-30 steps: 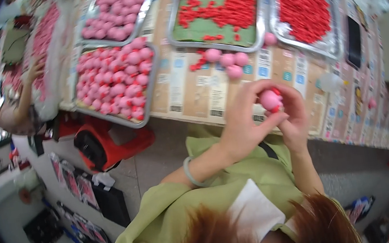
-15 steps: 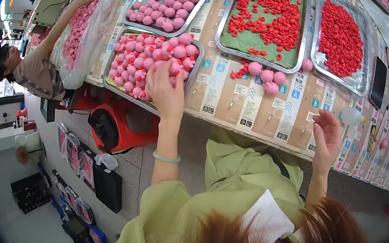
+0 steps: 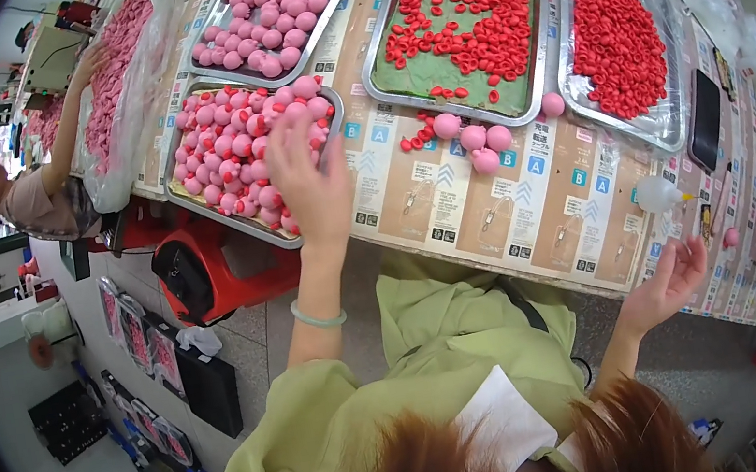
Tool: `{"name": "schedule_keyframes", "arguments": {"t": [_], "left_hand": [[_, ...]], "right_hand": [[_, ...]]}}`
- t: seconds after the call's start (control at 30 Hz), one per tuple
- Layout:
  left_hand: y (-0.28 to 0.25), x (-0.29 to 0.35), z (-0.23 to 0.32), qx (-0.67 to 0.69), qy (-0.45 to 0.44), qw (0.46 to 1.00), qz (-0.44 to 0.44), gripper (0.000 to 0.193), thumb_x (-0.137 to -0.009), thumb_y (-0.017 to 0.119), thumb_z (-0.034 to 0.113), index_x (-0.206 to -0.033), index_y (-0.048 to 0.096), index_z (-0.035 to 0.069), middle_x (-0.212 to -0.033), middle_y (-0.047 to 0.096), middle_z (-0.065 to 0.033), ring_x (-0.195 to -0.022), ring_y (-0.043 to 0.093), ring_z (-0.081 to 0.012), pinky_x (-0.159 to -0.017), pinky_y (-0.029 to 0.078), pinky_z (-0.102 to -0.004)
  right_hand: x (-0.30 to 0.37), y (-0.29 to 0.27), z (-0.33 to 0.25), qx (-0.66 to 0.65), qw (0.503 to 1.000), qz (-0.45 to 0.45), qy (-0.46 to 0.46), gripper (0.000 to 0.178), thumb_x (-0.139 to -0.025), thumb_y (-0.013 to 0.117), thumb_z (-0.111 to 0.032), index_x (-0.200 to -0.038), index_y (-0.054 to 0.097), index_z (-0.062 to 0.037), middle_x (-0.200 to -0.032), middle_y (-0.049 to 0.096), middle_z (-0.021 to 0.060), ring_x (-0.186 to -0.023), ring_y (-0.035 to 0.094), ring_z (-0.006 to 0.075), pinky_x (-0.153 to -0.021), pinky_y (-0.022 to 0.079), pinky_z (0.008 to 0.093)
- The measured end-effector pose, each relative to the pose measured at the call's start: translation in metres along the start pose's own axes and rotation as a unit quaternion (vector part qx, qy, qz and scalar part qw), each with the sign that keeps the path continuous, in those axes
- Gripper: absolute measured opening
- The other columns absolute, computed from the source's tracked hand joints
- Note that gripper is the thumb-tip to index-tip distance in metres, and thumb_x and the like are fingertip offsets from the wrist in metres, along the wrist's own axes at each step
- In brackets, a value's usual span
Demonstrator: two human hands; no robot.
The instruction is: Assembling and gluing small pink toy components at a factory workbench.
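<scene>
My left hand (image 3: pixel 309 183) is over the right side of a metal tray (image 3: pixel 342 114) heaped with pink balls (image 3: pixel 218 147) that have small red pieces on them. Its thumb stands apart from the slightly blurred fingers, and I see nothing held. Whether its fingertips touch the balls is unclear. Beyond the table's near edge at the right, my right hand (image 3: pixel 667 287) is raised with loosely bent fingers, thumb apart and nothing in it. A white squeeze bottle with a yellow tip (image 3: pixel 657 193) and a single pink ball (image 3: pixel 730 237) lie nearest to it.
Plain pink balls (image 3: pixel 270 37) fill another tray behind. A green-lined tray (image 3: pixel 394 82) and a silver tray (image 3: pixel 573 99) hold small red rings. Several loose pink balls (image 3: pixel 473 138) lie mid-table; a black phone (image 3: pixel 704 119) lies right. A person (image 3: pixel 18 182) reaches at far left; a red stool (image 3: pixel 236 267) stands below.
The whole view has shifted, so the table sits further left and up. My left hand has pulled back slightly from the pile, and my right hand has moved right along the table's edge.
</scene>
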State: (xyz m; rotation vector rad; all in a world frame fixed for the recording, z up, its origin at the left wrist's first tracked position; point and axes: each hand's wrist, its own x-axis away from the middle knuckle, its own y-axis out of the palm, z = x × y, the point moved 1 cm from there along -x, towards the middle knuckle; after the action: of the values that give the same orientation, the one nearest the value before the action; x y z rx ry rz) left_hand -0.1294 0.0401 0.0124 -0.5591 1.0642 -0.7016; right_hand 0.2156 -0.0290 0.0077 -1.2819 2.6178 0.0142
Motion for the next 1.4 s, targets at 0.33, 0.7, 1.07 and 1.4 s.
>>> {"name": "schedule_keyframes", "arguments": {"t": [0.33, 0.7, 1.07, 1.4], "left_hand": [[0.102, -0.038, 0.076, 0.081, 0.174, 0.916, -0.353, 0.011, -0.069, 0.052, 0.009, -0.074, 0.061, 0.005, -0.072, 0.060, -0.0100, -0.072, 0.057, -0.0264, -0.065, 0.045, -0.0356], [0.075, -0.033, 0.062, 0.483, -0.197, 0.742, -0.421, 0.019, -0.075, 0.051, 0.007, -0.092, 0.056, 0.001, -0.083, 0.059, -0.0122, -0.076, 0.059, -0.0177, -0.063, 0.048, -0.0300], [0.018, 0.042, 0.097, 0.688, -0.436, 0.397, -0.422, 0.022, -0.081, 0.048, 0.004, -0.103, 0.050, 0.002, -0.098, 0.056, -0.0078, -0.086, 0.057, -0.0144, -0.075, 0.046, -0.0231], [0.014, 0.054, 0.092, 0.689, -0.490, 0.341, -0.411, 0.022, -0.081, 0.049, 0.003, -0.102, 0.051, 0.002, -0.102, 0.055, -0.0120, -0.089, 0.057, -0.0167, -0.078, 0.047, -0.0260]], "right_hand": [[-0.032, 0.009, 0.049, 0.018, 0.996, -0.074, 0.037, 0.057, -0.074, 0.059, -0.004, -0.121, 0.027, -0.0012, -0.116, 0.037, 0.0109, -0.105, 0.040, 0.0176, -0.086, 0.034, 0.0277], [-0.035, 0.010, 0.032, -0.050, 0.993, -0.060, 0.090, 0.029, -0.079, 0.052, -0.004, -0.107, 0.044, 0.0013, -0.097, 0.052, 0.0063, -0.090, 0.049, 0.0123, -0.080, 0.038, 0.0262], [0.006, 0.045, -0.037, -0.252, 0.898, -0.262, 0.249, 0.043, -0.076, 0.054, -0.009, -0.114, 0.038, 0.0035, -0.097, 0.052, 0.0129, -0.088, 0.054, 0.0258, -0.074, 0.045, 0.0341], [0.005, 0.040, -0.038, -0.165, 0.937, -0.245, 0.186, 0.035, -0.068, 0.063, -0.004, -0.097, 0.044, -0.0012, -0.093, 0.051, 0.0081, -0.082, 0.053, 0.0154, -0.070, 0.045, 0.0259]]}}
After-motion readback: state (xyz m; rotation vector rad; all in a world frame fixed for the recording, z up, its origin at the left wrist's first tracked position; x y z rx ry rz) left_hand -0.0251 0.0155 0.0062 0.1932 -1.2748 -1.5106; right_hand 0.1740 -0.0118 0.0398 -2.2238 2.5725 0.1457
